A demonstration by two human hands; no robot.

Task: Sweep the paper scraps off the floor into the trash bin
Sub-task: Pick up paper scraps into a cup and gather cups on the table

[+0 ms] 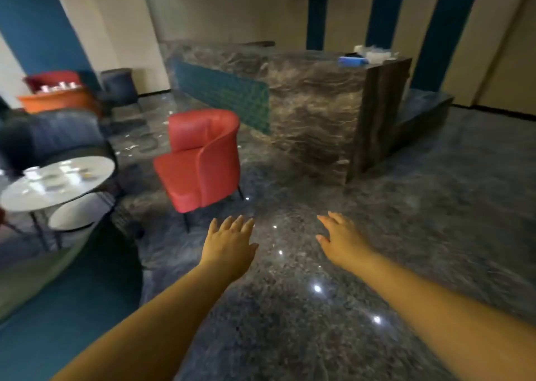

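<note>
Both hands empty, held out over the dark polished stone floor (319,308). Left hand (229,244) flat, fingers straight and close together; right hand (342,238) fingers spread and relaxed. Hands well apart from each other, touching nothing.

No broom or dustpan in view, so sweeping hasn't started (judgement: this is the approach/fetch phase, task near zero).

Task's thing: small white paper scraps (130,148) scattered on the floor far ahead and to the left, beyond the red leather tub chair (200,163), between it and the dark blue sofa (49,139). A few more pale bits further back near the low green tiled partition (223,93). Blurred, can't count them. The scatter seems to run roughly front to back along the gap.

Key relation: scraps lie up-left of both hands, well apart from them, with the red chair in the way. Left hand is the nearer one. Route likely goes round the chair's left side, past the round white glass-top table (58,183).

Possible trash bin: dark round container (119,86) against the far wall, near the scraps. Can't confirm it's a bin.

Risk: glossy floor, light scraps may skid or drift under the furniture.
</note>
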